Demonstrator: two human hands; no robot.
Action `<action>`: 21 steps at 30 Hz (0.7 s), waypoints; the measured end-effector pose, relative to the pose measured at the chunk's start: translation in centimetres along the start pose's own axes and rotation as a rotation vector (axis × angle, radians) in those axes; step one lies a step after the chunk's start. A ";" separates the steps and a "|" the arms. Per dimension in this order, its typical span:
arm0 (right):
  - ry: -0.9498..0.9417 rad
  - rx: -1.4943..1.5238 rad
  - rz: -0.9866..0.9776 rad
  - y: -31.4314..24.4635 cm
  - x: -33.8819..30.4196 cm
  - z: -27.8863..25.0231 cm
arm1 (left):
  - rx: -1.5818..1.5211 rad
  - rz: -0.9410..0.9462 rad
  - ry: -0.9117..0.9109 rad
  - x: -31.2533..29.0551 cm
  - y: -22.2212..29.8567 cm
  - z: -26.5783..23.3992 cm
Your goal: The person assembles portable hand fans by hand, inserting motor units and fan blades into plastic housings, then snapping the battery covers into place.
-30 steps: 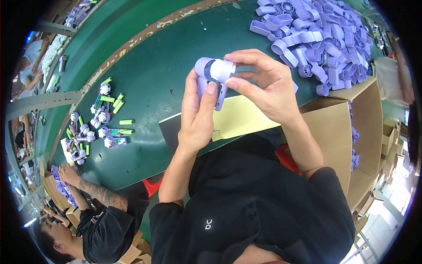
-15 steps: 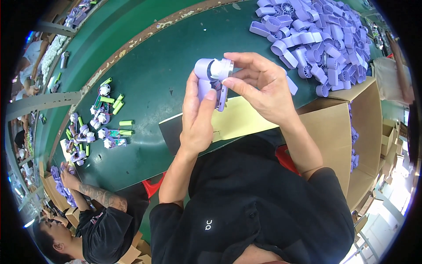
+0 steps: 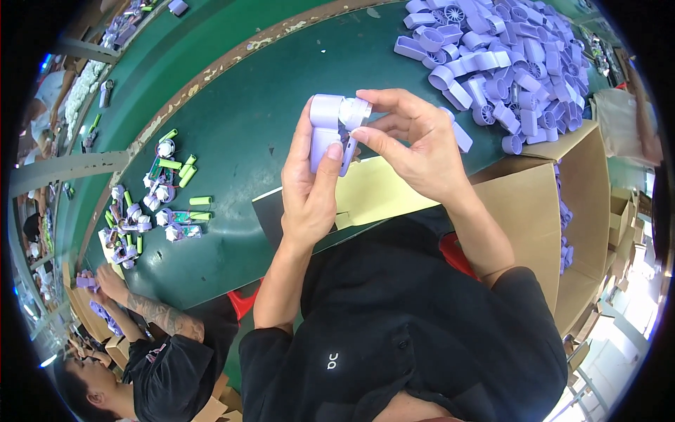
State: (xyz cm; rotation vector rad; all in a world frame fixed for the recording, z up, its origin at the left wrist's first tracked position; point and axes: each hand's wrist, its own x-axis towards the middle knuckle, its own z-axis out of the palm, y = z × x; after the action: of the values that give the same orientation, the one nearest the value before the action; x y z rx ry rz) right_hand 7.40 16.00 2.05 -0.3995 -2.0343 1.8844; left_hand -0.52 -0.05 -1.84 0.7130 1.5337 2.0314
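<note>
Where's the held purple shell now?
Purple shell is above centre in the head view, in the left hand, with the right hand at its right and the yellow sheet lower in frame.

Smooth, satin-looking plastic in the casing (image 3: 326,112) and ring (image 3: 362,111), likewise in the heaped shells (image 3: 520,74). Faintly glossy surface on the table (image 3: 232,141); chipped, rough paint along its rim (image 3: 261,42). Shiny wrapping on the cells (image 3: 200,200). Dull cardboard for the box (image 3: 517,221), matt and paper-like for the yellow sheet (image 3: 380,191). Soft, matt cloth in the shirt (image 3: 415,309); glossy red plastic in the seat (image 3: 243,304).
</note>
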 end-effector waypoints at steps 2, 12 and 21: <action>-0.005 0.009 -0.002 0.0 0.1 0.0 | -0.022 -0.006 0.010 0.0 0.3 0.1; -0.075 0.041 -0.018 0.4 0.8 -0.3 | 0.026 0.033 0.054 0.1 -0.3 0.2; -0.100 0.011 -0.041 0.6 0.9 -1.1 | -0.014 -0.102 -0.049 0.4 0.9 0.1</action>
State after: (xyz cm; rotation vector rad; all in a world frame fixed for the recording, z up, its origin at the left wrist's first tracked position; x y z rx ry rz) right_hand 7.00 17.43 1.56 -0.2635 -2.0776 1.9260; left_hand -0.84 0.07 -0.91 0.6604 1.4964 1.9338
